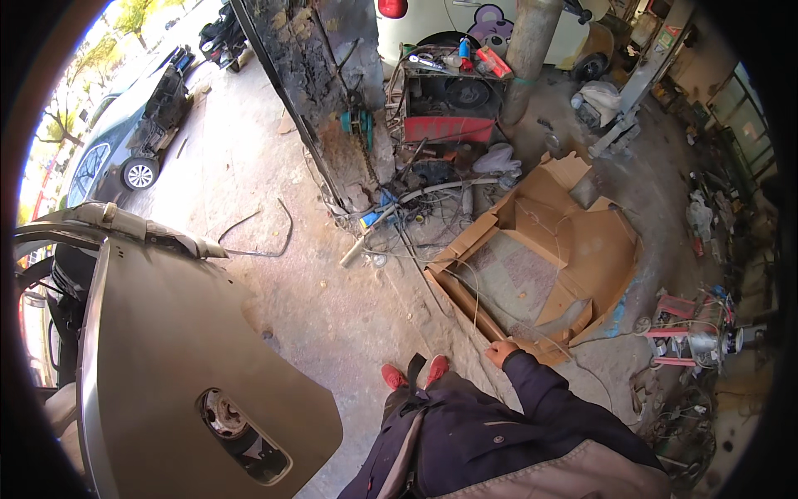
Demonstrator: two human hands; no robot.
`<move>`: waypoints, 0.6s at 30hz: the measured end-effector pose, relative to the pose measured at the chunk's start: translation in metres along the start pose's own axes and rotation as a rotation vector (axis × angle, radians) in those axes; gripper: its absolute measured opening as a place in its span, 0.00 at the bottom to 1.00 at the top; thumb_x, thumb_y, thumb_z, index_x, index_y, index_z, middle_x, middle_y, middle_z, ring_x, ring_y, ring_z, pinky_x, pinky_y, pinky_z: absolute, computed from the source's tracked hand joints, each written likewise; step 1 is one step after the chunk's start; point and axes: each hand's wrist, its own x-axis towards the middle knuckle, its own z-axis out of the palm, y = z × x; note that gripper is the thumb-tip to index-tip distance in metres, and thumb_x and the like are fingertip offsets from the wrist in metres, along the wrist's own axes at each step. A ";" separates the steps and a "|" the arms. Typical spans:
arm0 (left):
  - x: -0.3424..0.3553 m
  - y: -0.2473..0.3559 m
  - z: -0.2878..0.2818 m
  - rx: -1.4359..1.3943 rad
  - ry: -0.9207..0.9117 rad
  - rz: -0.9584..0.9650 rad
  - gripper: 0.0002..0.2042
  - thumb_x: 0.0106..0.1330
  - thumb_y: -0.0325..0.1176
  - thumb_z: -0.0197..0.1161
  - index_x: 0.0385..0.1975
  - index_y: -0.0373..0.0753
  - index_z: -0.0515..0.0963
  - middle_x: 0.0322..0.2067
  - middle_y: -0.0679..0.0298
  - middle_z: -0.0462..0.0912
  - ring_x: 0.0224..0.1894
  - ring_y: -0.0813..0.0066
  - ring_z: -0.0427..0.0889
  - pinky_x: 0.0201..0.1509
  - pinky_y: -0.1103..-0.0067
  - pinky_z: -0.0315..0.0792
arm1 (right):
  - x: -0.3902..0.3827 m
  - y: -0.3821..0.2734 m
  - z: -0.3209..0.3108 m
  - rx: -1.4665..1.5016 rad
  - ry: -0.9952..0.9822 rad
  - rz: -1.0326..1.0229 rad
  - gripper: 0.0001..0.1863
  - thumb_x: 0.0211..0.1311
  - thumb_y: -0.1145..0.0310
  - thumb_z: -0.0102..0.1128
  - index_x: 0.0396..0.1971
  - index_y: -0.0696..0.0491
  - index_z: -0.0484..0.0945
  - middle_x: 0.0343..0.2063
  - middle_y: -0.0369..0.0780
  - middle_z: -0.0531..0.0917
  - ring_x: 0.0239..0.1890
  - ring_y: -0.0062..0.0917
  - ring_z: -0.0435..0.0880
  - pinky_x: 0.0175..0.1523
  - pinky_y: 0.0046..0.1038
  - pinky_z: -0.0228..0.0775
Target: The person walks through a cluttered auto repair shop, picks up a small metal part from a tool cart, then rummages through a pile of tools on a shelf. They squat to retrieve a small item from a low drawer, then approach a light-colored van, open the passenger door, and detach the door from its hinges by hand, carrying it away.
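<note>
My right hand (501,353) hangs in front of my dark jacket, near the near edge of a torn cardboard box (598,258) that lies opened out on the floor. Its fingers look curled; what they hold, if anything, is hidden. A thin cable (478,309) runs over the cardboard and passes close to this hand. My left hand is out of view. To the left stands a beige car body panel (174,324) with a long lamp opening (243,436) through which bare metal shows.
Ahead, a metal post (274,91) rises from the floor beside a tangle of cables and hoses (407,208). A cart (449,91) carries tools behind it. At right lies red-and-grey equipment (686,345). A loose black strip (287,229) crosses the floor. A dark car (125,133) stands outside.
</note>
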 end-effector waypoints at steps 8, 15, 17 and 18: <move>-0.003 -0.001 -0.006 -0.047 -0.012 0.020 0.41 0.77 0.65 0.52 0.71 0.28 0.64 0.65 0.46 0.75 0.64 0.55 0.77 0.71 0.60 0.68 | -0.002 -0.001 0.010 -0.041 0.008 0.023 0.24 0.68 0.47 0.64 0.46 0.53 0.90 0.43 0.50 0.91 0.49 0.45 0.91 0.57 0.43 0.82; -0.010 0.001 -0.011 -0.088 -0.034 0.037 0.40 0.77 0.64 0.53 0.71 0.29 0.65 0.65 0.47 0.76 0.64 0.55 0.77 0.71 0.60 0.68 | -0.001 -0.010 0.035 -0.076 -0.051 -0.081 0.25 0.69 0.46 0.64 0.46 0.55 0.90 0.41 0.51 0.91 0.47 0.46 0.91 0.55 0.43 0.81; -0.010 0.004 -0.007 -0.079 -0.048 0.051 0.40 0.77 0.63 0.53 0.70 0.29 0.66 0.65 0.47 0.76 0.64 0.55 0.77 0.71 0.60 0.68 | 0.001 0.000 0.042 -0.086 -0.071 -0.067 0.25 0.69 0.46 0.63 0.46 0.56 0.90 0.41 0.52 0.91 0.48 0.46 0.90 0.55 0.44 0.81; -0.009 0.005 0.001 -0.080 -0.061 0.064 0.40 0.78 0.63 0.53 0.70 0.29 0.66 0.65 0.47 0.76 0.64 0.55 0.77 0.71 0.60 0.68 | 0.005 0.003 0.048 -0.154 -0.047 -0.139 0.25 0.69 0.47 0.63 0.45 0.56 0.89 0.42 0.52 0.91 0.49 0.47 0.90 0.55 0.44 0.81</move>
